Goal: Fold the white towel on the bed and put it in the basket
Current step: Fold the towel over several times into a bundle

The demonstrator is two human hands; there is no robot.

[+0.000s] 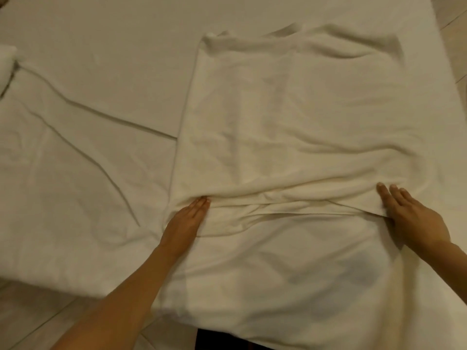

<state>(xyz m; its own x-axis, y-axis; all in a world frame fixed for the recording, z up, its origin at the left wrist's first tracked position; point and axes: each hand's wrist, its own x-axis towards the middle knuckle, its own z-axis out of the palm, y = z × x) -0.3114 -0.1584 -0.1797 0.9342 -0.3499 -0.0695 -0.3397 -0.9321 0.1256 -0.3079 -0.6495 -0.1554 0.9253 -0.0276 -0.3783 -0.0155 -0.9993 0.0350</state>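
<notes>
The white towel (pixel 298 127) lies spread over the right half of the bed (pixel 101 46), its near part hanging over the bed's front edge. A raised fold runs across it between my hands. My left hand (pixel 188 217) lies flat with straight fingers at the fold's left end, fingertips touching the crease. My right hand (pixel 414 218) rests flat at the fold's right end, fingers straight on the upper layer and the thumb side hidden under the cloth edge. No basket is in view.
The bed's white sheet shows long creases on the left. A bunched white cloth (pixel 6 66) sits at the far left edge. Tiled floor (pixel 32 314) shows at the lower left and beyond the bed's right edge (pixel 454 46).
</notes>
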